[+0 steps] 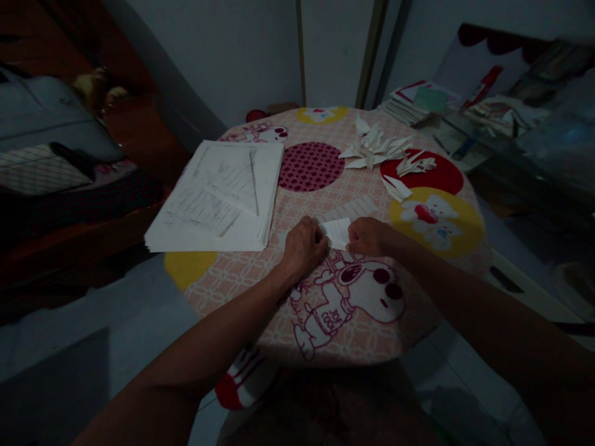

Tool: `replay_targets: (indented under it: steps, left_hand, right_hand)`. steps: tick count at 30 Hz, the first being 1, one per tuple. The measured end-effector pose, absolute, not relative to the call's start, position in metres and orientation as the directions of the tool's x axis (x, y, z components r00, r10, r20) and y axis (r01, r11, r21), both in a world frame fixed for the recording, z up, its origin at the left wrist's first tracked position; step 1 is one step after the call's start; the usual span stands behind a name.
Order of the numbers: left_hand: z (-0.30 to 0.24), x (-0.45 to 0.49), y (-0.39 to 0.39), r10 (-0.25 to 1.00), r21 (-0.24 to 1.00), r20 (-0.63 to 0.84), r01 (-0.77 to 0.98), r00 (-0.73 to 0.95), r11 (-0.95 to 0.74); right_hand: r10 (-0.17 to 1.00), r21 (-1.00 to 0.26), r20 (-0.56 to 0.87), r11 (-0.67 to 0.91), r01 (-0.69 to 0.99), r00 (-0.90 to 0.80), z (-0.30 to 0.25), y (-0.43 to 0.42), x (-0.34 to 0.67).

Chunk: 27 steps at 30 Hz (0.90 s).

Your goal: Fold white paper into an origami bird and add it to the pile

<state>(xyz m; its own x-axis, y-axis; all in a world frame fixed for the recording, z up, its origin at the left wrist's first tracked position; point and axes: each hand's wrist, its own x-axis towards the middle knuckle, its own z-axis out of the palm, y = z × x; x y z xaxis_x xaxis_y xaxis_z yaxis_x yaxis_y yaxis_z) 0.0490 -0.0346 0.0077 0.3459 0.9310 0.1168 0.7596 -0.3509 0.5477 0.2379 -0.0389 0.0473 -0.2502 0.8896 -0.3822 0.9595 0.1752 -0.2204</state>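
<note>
A small folded piece of white paper [337,233] lies on the round table between my two hands. My left hand [305,244] is closed at the paper's left edge, its thumb side toward the paper. At the right edge my right hand [370,236] has its fingers curled onto the paper. Part of the paper is hidden under the fingers of both hands. Just beyond it a faint lined strip [357,209] shows on the cloth; I cannot tell whether it is paper.
The patterned tablecloth [242,279] covers the table. At left lies a stack of paper sheets [186,192] with a folded triangle [239,183] on top. Folded paper figures [372,148] sit at the back right. A glass shelf [493,145] with papers adjoins the right side.
</note>
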Motion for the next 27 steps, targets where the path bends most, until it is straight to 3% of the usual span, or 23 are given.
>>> replay_targets:
  steps: [8,10,13,16,20,27]
  left_hand:
    - [0.005,0.048,-0.034,0.926,0.538,0.140,0.758,0.351,-0.369]
    - [0.004,0.048,-0.034,0.924,0.534,0.143,0.759,0.353,-0.373]
    - [0.004,0.048,-0.034,0.924,0.530,0.145,0.760,0.354,-0.375]
    - [0.004,0.048,-0.035,0.924,0.528,0.141,0.763,0.356,-0.374]
    - [0.005,0.048,-0.035,0.923,0.522,0.147,0.765,0.355,-0.377]
    - [0.009,0.050,-0.037,0.933,0.536,0.131,0.768,0.335,-0.351]
  right_hand:
    - [0.931,-0.407,-0.229,0.173,0.897,-0.284,0.037,-0.049,0.254]
    - [0.925,-0.520,-0.278,0.082,0.850,-0.260,0.042,-0.052,0.257]
    - [0.872,-0.667,-0.450,-0.183,0.722,-0.194,0.050,-0.052,0.258]
    - [0.888,-0.734,-0.442,-0.274,0.622,-0.131,0.053,-0.050,0.253]
    - [0.910,-0.706,-0.387,-0.190,0.682,-0.147,0.046,-0.046,0.238]
    - [0.936,-0.453,-0.328,-0.042,0.890,-0.123,0.039,-0.042,0.225]
